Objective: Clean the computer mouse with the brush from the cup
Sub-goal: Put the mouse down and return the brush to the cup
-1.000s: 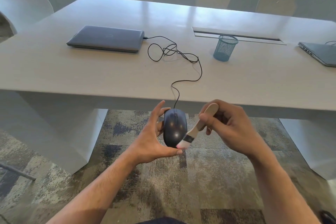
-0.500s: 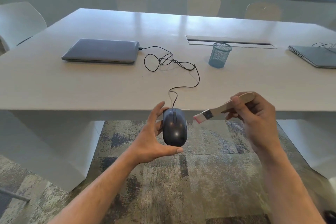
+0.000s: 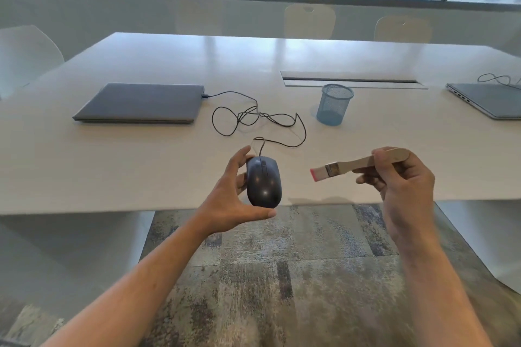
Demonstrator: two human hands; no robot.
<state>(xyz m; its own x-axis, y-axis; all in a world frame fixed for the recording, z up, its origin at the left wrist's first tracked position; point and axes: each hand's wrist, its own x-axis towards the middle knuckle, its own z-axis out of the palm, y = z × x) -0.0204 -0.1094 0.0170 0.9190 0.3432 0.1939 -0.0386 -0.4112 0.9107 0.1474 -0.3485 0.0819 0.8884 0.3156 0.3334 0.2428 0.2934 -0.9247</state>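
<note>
My left hand (image 3: 229, 200) grips a dark wired computer mouse (image 3: 264, 182) by its sides, top facing me, held in the air at the table's near edge. Its black cable (image 3: 255, 118) loops over the table to a closed grey laptop (image 3: 141, 103). My right hand (image 3: 403, 180) holds a small wooden-handled brush (image 3: 345, 167) by the handle end. The pink-tipped bristles point left and sit a short gap to the right of the mouse, not touching it. A blue mesh cup (image 3: 334, 104) stands upright on the table beyond, with nothing visible inside.
The white table (image 3: 112, 166) spans the view, with a cable slot (image 3: 352, 82) behind the cup. A second laptop (image 3: 490, 100) lies at the far right. Chairs stand around the table. Patterned carpet (image 3: 282, 262) lies below my arms.
The brush has lifted off the mouse's lower edge and swung away to the right, its bristles now pointing left. Both hands have risen toward the table edge, the mouse still held.
</note>
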